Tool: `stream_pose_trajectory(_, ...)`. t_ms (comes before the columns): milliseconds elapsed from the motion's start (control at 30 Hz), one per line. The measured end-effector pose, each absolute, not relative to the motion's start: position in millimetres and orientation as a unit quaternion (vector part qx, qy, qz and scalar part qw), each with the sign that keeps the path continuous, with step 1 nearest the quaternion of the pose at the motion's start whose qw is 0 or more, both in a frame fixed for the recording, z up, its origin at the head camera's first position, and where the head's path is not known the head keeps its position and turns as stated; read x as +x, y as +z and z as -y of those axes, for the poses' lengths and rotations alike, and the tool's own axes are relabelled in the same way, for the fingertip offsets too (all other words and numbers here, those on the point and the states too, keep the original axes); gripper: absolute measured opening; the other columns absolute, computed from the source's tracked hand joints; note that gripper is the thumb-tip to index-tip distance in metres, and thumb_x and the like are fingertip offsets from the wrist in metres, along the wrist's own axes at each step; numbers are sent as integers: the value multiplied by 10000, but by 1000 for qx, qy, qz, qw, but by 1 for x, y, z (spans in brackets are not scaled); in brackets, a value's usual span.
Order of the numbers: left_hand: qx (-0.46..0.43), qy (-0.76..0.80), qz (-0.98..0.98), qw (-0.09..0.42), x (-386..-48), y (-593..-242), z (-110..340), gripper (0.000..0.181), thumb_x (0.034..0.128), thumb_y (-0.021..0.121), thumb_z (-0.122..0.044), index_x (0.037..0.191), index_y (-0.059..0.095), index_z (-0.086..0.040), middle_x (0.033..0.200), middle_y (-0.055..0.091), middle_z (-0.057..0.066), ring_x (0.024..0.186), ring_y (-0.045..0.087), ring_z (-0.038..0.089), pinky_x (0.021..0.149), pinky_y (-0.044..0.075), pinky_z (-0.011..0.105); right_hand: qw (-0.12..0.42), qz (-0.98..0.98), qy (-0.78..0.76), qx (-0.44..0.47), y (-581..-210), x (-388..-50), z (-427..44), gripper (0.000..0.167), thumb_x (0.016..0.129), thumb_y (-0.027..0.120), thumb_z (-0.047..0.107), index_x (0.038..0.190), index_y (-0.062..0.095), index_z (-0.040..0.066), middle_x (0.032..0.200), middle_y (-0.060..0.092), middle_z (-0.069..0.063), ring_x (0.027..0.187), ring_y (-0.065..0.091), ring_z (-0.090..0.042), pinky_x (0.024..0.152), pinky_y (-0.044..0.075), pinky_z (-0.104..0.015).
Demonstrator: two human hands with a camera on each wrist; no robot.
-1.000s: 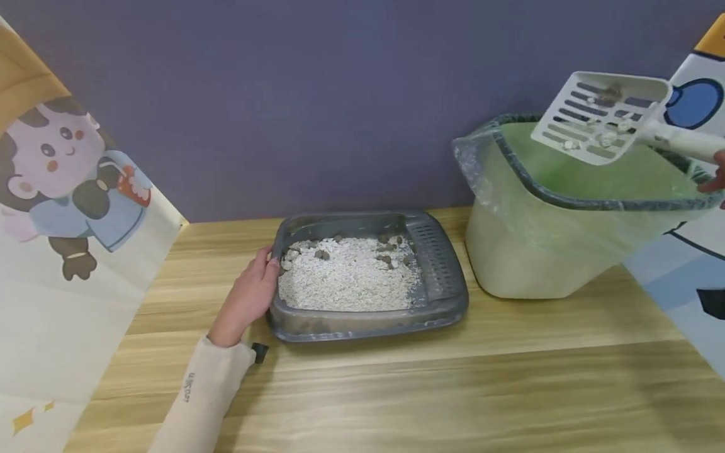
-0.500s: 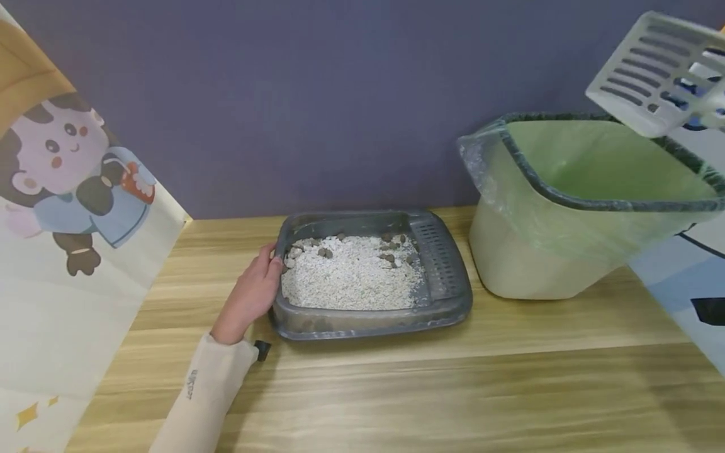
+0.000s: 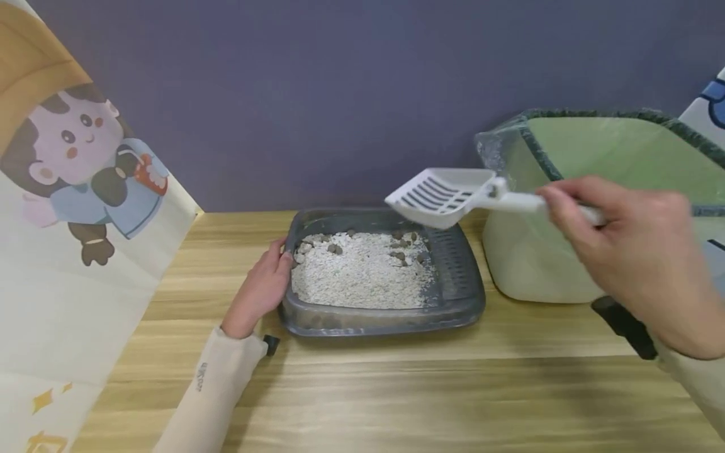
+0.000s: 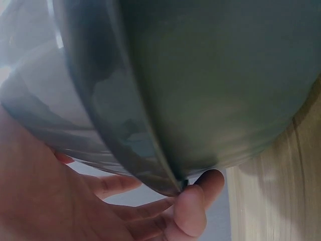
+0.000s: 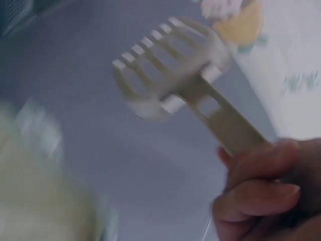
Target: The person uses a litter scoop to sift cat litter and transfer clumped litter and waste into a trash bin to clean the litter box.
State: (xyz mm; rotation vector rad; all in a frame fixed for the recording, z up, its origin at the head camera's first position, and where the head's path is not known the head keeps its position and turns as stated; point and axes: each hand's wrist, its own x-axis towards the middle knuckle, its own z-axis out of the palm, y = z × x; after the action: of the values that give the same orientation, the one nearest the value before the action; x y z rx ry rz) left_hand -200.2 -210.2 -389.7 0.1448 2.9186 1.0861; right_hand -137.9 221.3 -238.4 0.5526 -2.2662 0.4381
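Observation:
A dark grey litter box holds white granules with several dark clumps along the back. On its left edge rests my left hand; in the left wrist view the thumb and fingers of the left hand pinch the rim of the box. My right hand grips the handle of a white slotted scoop, its head empty above the back right of the box. The right wrist view has the right hand curled round the handle of the scoop.
A pale bin with a green-tinted liner stands right of the box, partly hidden behind the right hand. A purple wall rises behind the wooden surface. Cartoon-printed panels flank it, and dark straps show near both wrists.
The scoop has moved left and down from over the bin towards the box, and the pieces it carried are gone. My right hand has come into fuller view; the left still holds the box.

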Motion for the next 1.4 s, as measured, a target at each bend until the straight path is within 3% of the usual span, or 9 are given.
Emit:
stream_pose_trajectory(167, 50, 348, -936, 11, -200, -389, 208, 569, 1020, 189, -426, 1508, 204, -134, 1435, 364, 211, 1289, 344, 417, 1006, 283, 611, 249, 913, 93, 309, -237, -151, -167, 157, 911, 613, 148, 808, 691, 58, 567, 571, 2, 388, 371, -80, 401, 346, -311)
stream_pose_trajectory(367, 49, 344, -938, 10, -198, -387, 208, 563, 1023, 196, -413, 1505, 205, -123, 1433, 362, 214, 1280, 354, 422, 993, 297, 616, 88, 949, 41, 301, -242, -180, -129, 400, 944, 535, 93, 562, 424, 141, 491, 317, 14, 434, 262, -114, 430, 262, -271)
stream_pose_trajectory(467, 49, 344, -938, 7, -198, -387, 208, 562, 1024, 199, -412, 1505, 206, -121, 1405, 392, 210, 1262, 377, 413, 981, 313, 614, 49, 952, 48, 300, -243, -191, -114, 283, 922, 607, 125, 644, 560, 101, 534, 427, 17, 431, 342, -102, 435, 330, -263)
stream_pose_trajectory(567, 48, 343, -938, 4, -198, -388, 209, 562, 1023, 202, -415, 1503, 213, -124, 1330, 453, 194, 1203, 433, 396, 946, 352, 607, 15, 946, 74, 314, -245, -201, -101, 126, 877, 693, 193, 849, 672, 71, 642, 572, 12, 459, 482, -93, 469, 429, -262)
stream_pose_trajectory(633, 47, 343, -938, 4, -198, -388, 209, 559, 1023, 205, -414, 1502, 216, -128, 1271, 485, 178, 1146, 468, 380, 912, 381, 594, -5, 938, 90, 335, -247, -207, -93, 171, 859, 713, 227, 932, 669, 78, 713, 603, 25, 494, 518, -78, 498, 458, -258)
stream_pose_trajectory(800, 47, 344, -938, 4, -197, -387, 208, 550, 1025, 216, -408, 1500, 223, -131, 1297, 474, 190, 1163, 461, 389, 927, 372, 593, 11, 899, 106, 426, -253, -215, -82, 194, 881, 666, 293, 972, 587, 140, 827, 521, 41, 572, 473, -90, 518, 419, -264)
stream_pose_trajectory(967, 46, 344, -938, 3, -198, -385, 207, 547, 1025, 219, -405, 1496, 231, -128, 1313, 466, 196, 1192, 444, 392, 955, 350, 591, 47, 886, 127, 444, -259, -223, -76, 203, 909, 592, 307, 914, 454, 158, 793, 463, 42, 562, 436, -106, 477, 356, -263)
stream_pose_trajectory(1100, 46, 338, -940, 3, -198, -383, 207, 546, 1025, 215, -404, 1494, 234, -124, 1292, 475, 195, 1176, 454, 390, 951, 357, 583, 27, 902, 110, 416, -266, -234, -68, 206, 930, 549, 313, 925, 421, 153, 782, 453, 11, 577, 428, -139, 496, 347, -279)
stream_pose_trajectory(1400, 44, 339, -940, 6, -198, -385, 207, 546, 1026, 208, -399, 1494, 230, -119, 1336, 445, 202, 1212, 428, 399, 968, 344, 583, -32, 912, 50, 405, -299, -252, -50, 201, 956, 532, 256, 1056, 535, 82, 858, 519, -41, 664, 518, -170, 518, 438, -271)
